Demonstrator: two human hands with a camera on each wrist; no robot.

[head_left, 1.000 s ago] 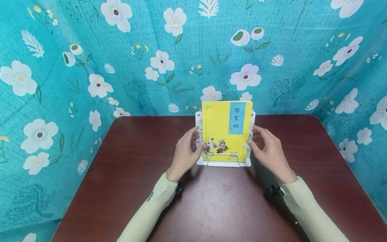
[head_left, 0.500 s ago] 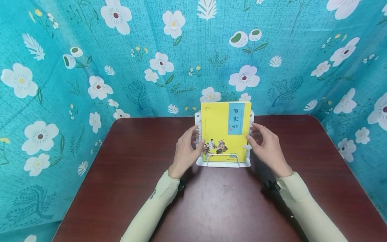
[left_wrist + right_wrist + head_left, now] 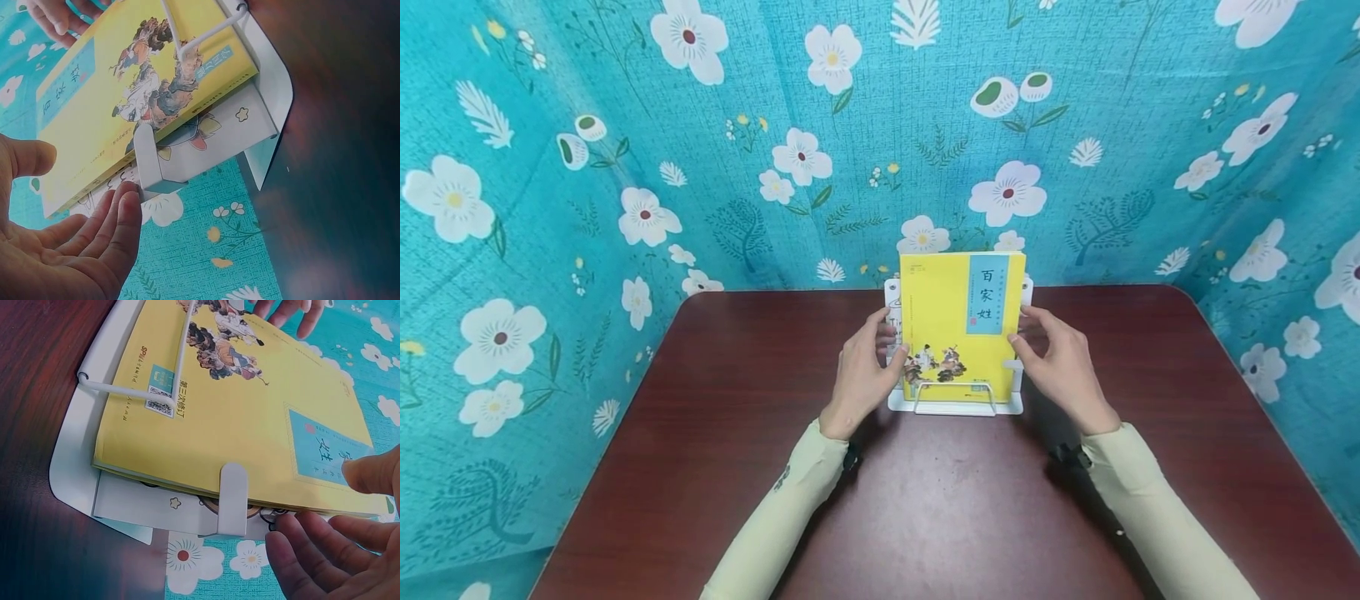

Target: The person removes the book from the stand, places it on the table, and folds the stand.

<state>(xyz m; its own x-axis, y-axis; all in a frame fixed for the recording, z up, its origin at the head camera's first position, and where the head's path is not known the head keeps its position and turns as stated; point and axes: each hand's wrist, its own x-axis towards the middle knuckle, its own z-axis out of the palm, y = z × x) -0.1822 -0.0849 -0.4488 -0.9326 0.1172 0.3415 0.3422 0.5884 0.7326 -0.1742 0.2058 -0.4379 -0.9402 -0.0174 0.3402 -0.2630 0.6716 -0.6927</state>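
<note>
A yellow book [image 3: 947, 308] with a blue title label stands face-forward on a white book stand [image 3: 955, 408], its lower edge behind a wire bar. My left hand [image 3: 863, 375] is at the left side of book and stand. In the left wrist view its thumb is apart from the cover, and its fingertips reach the stand's edge beside a white clip [image 3: 149, 156]. On the other side is my right hand [image 3: 1063, 371]. Its thumb overlaps the cover near the label, while its loosely bent fingers lie along the stand's side edge, next to another white clip [image 3: 233, 500].
The stand rests on a dark reddish-brown table [image 3: 760, 400] near its back edge. Behind and on both sides hangs a turquoise curtain [image 3: 865, 125] printed with white flowers. The stand's printed backboard [image 3: 156, 503] shows past the book's side.
My right hand has moved slightly inward and up, so its thumb reaches farther over the book's right edge. My left hand has hardly moved. Book and stand remain in place.
</note>
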